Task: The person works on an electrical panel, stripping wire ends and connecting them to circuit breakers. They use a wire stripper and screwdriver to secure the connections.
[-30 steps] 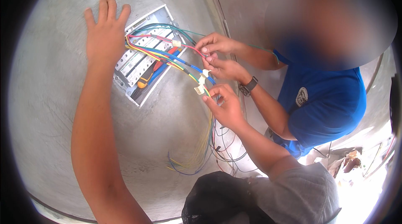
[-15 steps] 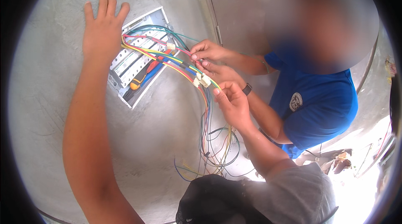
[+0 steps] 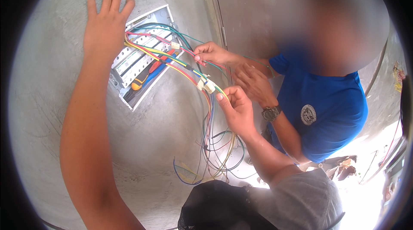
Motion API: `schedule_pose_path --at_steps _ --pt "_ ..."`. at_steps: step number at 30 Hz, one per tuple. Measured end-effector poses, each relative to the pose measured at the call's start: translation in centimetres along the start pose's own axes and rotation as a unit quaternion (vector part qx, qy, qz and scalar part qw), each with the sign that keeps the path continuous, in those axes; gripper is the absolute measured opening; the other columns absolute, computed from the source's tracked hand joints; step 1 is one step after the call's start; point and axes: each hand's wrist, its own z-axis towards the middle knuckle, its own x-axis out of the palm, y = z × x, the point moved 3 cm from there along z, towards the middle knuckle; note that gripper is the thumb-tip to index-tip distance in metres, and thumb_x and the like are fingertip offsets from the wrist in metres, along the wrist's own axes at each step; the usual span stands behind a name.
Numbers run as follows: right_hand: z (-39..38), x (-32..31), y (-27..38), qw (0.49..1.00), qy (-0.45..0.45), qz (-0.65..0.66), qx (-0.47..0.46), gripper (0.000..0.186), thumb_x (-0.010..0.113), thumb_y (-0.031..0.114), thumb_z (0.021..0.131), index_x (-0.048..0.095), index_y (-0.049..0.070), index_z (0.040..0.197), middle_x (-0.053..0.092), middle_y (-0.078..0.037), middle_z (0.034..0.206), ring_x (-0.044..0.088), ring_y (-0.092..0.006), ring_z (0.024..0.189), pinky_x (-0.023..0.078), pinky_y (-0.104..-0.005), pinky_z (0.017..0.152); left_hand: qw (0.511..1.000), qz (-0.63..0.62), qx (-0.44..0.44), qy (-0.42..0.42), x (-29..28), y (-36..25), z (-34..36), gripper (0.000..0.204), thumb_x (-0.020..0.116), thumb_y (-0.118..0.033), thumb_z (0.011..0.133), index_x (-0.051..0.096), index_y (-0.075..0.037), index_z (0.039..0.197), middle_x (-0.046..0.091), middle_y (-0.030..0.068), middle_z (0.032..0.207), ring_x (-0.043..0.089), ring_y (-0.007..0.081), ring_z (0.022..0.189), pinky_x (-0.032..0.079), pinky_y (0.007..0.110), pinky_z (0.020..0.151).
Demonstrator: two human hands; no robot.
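Note:
My left hand [image 3: 104,30] lies open on the grey concrete surface [image 3: 56,92], fingers spread, beside an open white breaker box [image 3: 165,14]. Hand-tools [image 3: 137,84] with yellow, red and blue handles lie along its lower side. Coloured wires [image 3: 183,68] run out of the box to the right, several with cream paper tags [image 3: 208,86]. My right hand [image 3: 230,105] pinches the yellow and green wires just beside those tags. A co-worker's upper hand [image 3: 204,52] holds a red wire; their lower hand [image 3: 254,83] is loosely curled near the wires.
The co-worker in a blue T-shirt [image 3: 327,118] stands at the right, by a grey panel [image 3: 238,10]. Loose wire ends [image 3: 206,161] dangle below my right hand. Scrap material [image 3: 344,165] lies at lower right. Black mesh fabric [image 3: 206,208] and a grey sleeve [image 3: 309,191] fill the bottom.
The co-worker's lower hand has left the red wire and moved right. My right hand has shifted right with its wires, and the hanging strands have swung. My left hand stays beside the box.

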Motion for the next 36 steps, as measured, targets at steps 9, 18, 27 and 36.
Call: schedule_pose_path --at_steps 9,18,27,36 --pt "0.2 0.8 0.8 0.997 0.011 -0.076 0.027 0.041 0.086 0.039 0.106 0.067 0.004 0.094 0.067 0.004 0.080 0.057 -0.0036 0.073 0.047 -0.0271 0.063 1.000 0.007 -0.001 0.021 -0.6 0.0 0.0 0.083 0.083 -0.004 0.090 0.051 -0.025 0.163 0.041 0.0124 0.179 0.031 0.0276 0.171 0.028 0.061 0.136" --pt "3.6 -0.4 -0.1 0.982 -0.084 -0.151 -0.080 0.037 0.091 0.033 0.101 0.071 0.002 0.097 0.062 0.000 0.080 0.052 -0.0101 0.069 0.044 -0.0335 0.060 1.000 -0.002 0.005 0.017 -0.6 0.0 -0.1 0.082 0.081 -0.001 0.089 0.052 -0.024 0.163 0.042 0.0131 0.178 0.032 0.0284 0.170 0.029 0.061 0.136" --pt "3.1 -0.2 -3.1 0.871 0.001 -0.342 -0.353 0.018 0.071 0.017 0.111 0.074 0.003 0.122 0.080 -0.011 0.114 0.076 -0.0167 0.104 0.057 -0.0341 0.089 1.000 -0.011 0.009 -0.027 0.3 0.0 -0.1 0.082 0.085 -0.004 0.086 0.053 -0.024 0.159 0.045 0.0135 0.175 0.035 0.0293 0.169 0.030 0.063 0.134" --pt "2.0 3.8 -3.4 0.833 0.055 -0.400 -0.378 0.021 0.067 0.016 0.114 0.071 0.002 0.128 0.077 -0.011 0.117 0.074 -0.0189 0.105 0.057 -0.0348 0.093 0.999 0.001 0.011 -0.036 0.5 0.0 -0.1 0.079 0.086 -0.008 0.087 0.054 -0.025 0.157 0.047 0.0146 0.173 0.036 0.0306 0.168 0.030 0.064 0.131"
